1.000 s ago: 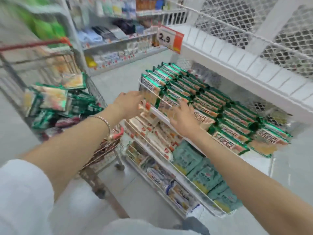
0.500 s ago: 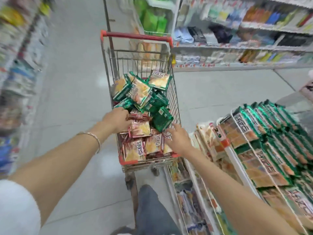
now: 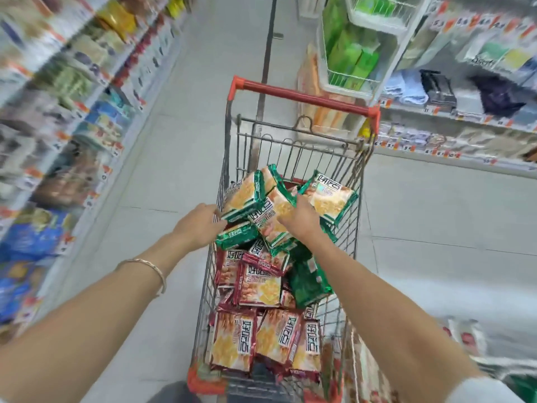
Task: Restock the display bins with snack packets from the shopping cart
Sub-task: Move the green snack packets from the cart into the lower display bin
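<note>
The wire shopping cart (image 3: 293, 146) with a red handle stands in front of me, piled with snack packets. Green packets (image 3: 334, 196) lie heaped in its far half and red packets (image 3: 232, 344) fill the near half. My left hand (image 3: 199, 225) reaches over the cart's left side and grips the edge of a green packet stack (image 3: 244, 199). My right hand (image 3: 300, 218) is on top of the heap, its fingers curled round a green packet (image 3: 277, 209) in the middle. A blurred edge of the display bin (image 3: 465, 338) shows at the lower right.
Stocked shelves (image 3: 72, 112) line the aisle on the left. Behind the cart stand a white wire rack of green packs (image 3: 357, 59) and shelves (image 3: 453, 117) with folded goods. Bare grey floor (image 3: 174, 170) runs along the cart's left side.
The view swung from the display bin to the cart. Both hands left the bin, reached the red packets at the cart's near end, then moved further in onto the green packets.
</note>
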